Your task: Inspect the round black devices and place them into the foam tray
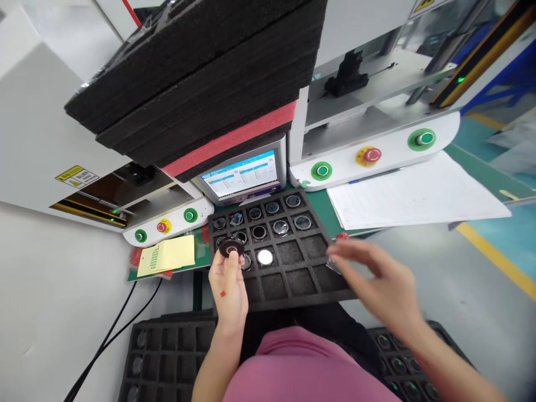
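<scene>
My left hand [229,285] pinches a black round disc with a small metallic centre [231,247], held just above the left part of a black foam tray [288,304]. My right hand [383,279], blurred by motion, is by the tray's right edge with thumb and fingertips close together. A clear glint shows at those fingertips, too smeared to name. In the tray's far compartments sit several round parts with dark glass-like faces [281,226]. One round part [265,257] in a nearer row shines white.
Stacked black foam trays [201,84] rise in front of a screen [243,174]. Machines with green and red buttons [371,156] stand on both sides. Papers [419,192] lie at right, yellow cards [167,255] at left. More trays [167,357] are low on both sides.
</scene>
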`<state>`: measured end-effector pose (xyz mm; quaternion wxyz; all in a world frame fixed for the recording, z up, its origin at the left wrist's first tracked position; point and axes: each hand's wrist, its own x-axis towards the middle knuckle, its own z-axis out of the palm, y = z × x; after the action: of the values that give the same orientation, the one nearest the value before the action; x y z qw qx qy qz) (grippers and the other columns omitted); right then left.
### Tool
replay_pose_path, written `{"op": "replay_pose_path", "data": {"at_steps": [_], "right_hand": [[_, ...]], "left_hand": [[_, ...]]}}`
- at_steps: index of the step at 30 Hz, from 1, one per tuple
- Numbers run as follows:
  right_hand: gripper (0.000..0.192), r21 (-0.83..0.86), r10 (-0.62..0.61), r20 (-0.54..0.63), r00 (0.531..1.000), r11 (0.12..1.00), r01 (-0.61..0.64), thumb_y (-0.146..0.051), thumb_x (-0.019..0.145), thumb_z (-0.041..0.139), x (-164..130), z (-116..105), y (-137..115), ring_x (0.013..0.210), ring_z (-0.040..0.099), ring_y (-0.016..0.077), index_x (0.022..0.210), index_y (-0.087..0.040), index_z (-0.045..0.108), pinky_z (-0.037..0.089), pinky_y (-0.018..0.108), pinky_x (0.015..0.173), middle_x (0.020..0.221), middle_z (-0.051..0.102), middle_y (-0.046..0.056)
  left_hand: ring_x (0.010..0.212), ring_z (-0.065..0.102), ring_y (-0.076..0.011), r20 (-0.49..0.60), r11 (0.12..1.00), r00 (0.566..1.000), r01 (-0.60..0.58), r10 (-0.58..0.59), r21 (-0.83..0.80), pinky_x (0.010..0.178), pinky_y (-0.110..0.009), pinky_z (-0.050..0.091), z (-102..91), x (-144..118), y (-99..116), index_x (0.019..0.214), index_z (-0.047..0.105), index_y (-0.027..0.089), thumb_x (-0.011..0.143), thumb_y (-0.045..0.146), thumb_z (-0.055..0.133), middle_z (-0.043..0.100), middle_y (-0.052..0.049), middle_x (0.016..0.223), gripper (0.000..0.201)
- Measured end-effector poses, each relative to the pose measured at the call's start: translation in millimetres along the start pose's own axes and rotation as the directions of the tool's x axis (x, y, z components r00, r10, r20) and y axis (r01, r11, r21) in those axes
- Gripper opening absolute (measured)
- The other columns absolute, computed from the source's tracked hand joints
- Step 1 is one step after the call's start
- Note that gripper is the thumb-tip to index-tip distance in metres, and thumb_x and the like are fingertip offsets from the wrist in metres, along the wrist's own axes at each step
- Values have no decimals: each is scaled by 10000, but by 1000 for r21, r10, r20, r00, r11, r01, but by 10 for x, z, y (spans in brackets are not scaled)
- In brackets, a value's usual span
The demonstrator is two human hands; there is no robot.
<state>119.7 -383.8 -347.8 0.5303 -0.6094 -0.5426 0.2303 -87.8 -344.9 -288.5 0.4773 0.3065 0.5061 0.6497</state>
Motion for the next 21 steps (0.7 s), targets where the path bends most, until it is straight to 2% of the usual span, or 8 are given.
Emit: {"op": "replay_pose_path", "data": {"at_steps": [2, 5, 7, 10, 12, 14, 18, 21], "right_hand": [[368, -78, 129, -19, 991, 988, -130, -382, 785, 667, 97, -73, 365, 814, 732, 293, 1104, -220, 579, 574, 402, 629, 991, 732, 112], [507, -136, 261, 30, 965, 958, -254, -429, 664, 691, 131, -94, 719, 741, 725, 335, 1095, -198, 555, 527, 405, 538, 940, 734, 129], [500, -148, 315, 58, 947, 941, -304, -427, 642, 670, 89, -70, 807, 641, 706, 306, 1077, -210, 555, 507, 403, 537, 877, 734, 98], [481, -139, 355, 50, 934, 928, -345, -429, 633, 664, 26, -34, 799, 569, 664, 272, 1058, -226, 565, 490, 421, 571, 816, 717, 69], [487, -95, 355, 27, 935, 932, -351, -449, 642, 684, 16, -24, 725, 586, 649, 254, 1066, -238, 570, 500, 449, 633, 844, 704, 62], [509, -18, 332, 10, 943, 943, -332, -501, 666, 698, 24, -22, 583, 627, 641, 230, 1092, -258, 565, 520, 473, 711, 921, 692, 57], [472, 302, 298, -26, 954, 912, -277, -448, 680, 802, 37, -4, 70, 672, 618, 181, 1081, -301, 603, 557, 400, 741, 972, 679, 47], [452, 544, 281, 17, 959, 802, -245, -260, 682, 850, 15, 65, -358, 613, 595, 137, 1079, -310, 640, 561, 299, 646, 902, 687, 32]], "left_hand": [[730, 676, -105, 61, 989, 988, 141, -138, -41, 704, -191, 540, 21, -12, -13, 834, 683, 149, 638, 351, 865, 743, -43, 853, 335], [730, 701, -157, 210, 936, 918, 351, -338, -30, 703, -258, 555, 66, -91, -27, 839, 656, 131, 661, 341, 835, 762, -102, 884, 328], [660, 663, -135, 279, 919, 883, 394, -378, -3, 629, -232, 517, 86, -130, -31, 814, 646, 116, 705, 343, 788, 761, -130, 877, 288], [557, 537, -79, 298, 929, 883, 369, -362, 34, 505, -189, 390, 81, -147, -28, 865, 668, 92, 789, 382, 698, 752, -145, 839, 302], [546, 514, -77, 296, 936, 890, 348, -347, 49, 478, -195, 349, 61, -150, -25, 915, 662, 96, 811, 414, 674, 746, -138, 848, 335], [590, 583, -99, 300, 941, 893, 336, -334, 47, 520, -207, 406, 43, -159, -23, 878, 614, 129, 781, 417, 716, 737, -107, 873, 320], [774, 708, -177, 350, 933, 870, 360, -346, 26, 695, -272, 520, 24, -182, -39, 847, 490, 181, 762, 406, 754, 738, -68, 911, 357], [510, 602, -100, 436, 924, 818, 368, -375, 103, 490, -210, 400, 14, -190, -63, 895, 522, 157, 847, 468, 644, 751, -108, 877, 337]]}}
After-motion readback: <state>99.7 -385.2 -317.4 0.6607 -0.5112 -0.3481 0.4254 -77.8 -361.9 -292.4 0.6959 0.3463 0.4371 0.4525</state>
